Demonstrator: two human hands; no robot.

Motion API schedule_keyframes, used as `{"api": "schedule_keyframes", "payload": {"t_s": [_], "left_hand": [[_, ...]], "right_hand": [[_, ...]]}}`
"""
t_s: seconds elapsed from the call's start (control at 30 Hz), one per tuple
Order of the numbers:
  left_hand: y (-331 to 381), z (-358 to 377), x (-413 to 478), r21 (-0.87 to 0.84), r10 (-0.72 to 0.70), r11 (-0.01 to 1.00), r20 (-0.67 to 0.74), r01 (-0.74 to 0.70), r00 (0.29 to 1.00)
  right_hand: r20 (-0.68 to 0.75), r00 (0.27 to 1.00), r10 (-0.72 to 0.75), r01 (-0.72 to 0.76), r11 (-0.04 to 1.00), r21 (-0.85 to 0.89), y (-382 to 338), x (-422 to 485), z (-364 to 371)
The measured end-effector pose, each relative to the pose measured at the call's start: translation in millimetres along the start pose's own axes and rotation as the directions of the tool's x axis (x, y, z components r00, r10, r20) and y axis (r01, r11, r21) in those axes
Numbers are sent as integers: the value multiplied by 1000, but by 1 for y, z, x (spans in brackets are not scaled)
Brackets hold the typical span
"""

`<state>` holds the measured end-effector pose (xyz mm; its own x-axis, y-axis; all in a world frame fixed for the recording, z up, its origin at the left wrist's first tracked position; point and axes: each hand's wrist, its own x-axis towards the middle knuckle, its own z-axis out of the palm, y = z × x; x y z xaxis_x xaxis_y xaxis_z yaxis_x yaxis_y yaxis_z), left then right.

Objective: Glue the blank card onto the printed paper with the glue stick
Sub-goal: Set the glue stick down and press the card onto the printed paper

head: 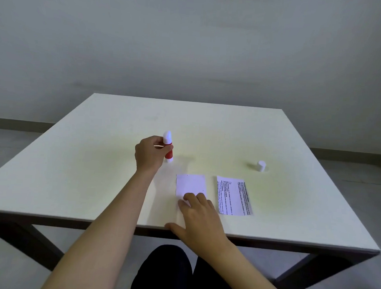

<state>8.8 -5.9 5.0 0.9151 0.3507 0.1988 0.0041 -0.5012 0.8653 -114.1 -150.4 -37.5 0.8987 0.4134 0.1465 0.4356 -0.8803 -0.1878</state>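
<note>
My left hand grips a red glue stick, which stands upright on the table with its white glue tip exposed. The blank white card lies flat near the table's front edge. My right hand rests on the card's near end, fingers spread and pressing it down. The printed paper lies just right of the card, apart from it, text side up. The glue stick's white cap stands by itself further right and back.
The white table has its front edge right under my right wrist. A grey wall stands behind the table. My dark-clothed legs show below the table edge.
</note>
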Motion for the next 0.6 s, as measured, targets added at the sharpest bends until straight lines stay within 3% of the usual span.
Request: {"api": "schedule_keyframes", "payload": {"t_s": [0.3, 0.47, 0.6], "left_hand": [[-13, 5, -1, -28, 13, 1000, 13, -13, 1000], [-17, 2, -1, -102, -79, 991, 43, 83, 996], [1, -5, -16, -190, 13, 979, -284, -70, 959]], "right_hand": [[-52, 994, -96, 93, 994, -51, -13, -12, -9], [-118, 985, -126, 126, 992, -4, -13, -16, -9], [-202, 978, 53, -3, 971, 238, 3, -11, -26]]}}
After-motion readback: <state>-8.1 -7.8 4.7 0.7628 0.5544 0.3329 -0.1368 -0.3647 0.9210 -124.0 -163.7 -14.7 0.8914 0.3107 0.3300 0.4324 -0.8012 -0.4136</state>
